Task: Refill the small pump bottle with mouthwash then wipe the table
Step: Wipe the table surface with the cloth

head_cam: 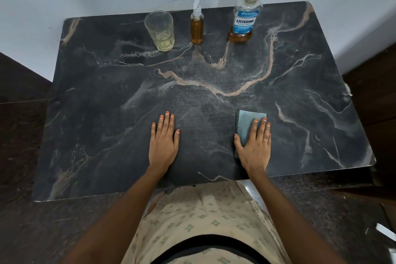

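A small pump bottle with a white pump head stands at the back of the dark marble table, nearly full of amber liquid. To its right stands a capped Listerine mouthwash bottle with a little amber liquid at the bottom. A folded blue-grey cloth lies near the front right. My right hand rests flat on the cloth, fingers together, covering its near part. My left hand lies flat on the bare table to the left, holding nothing.
A clear drinking glass with a little pale liquid stands left of the pump bottle. A white wall runs behind the table. Dark floor surrounds the table on the left and right.
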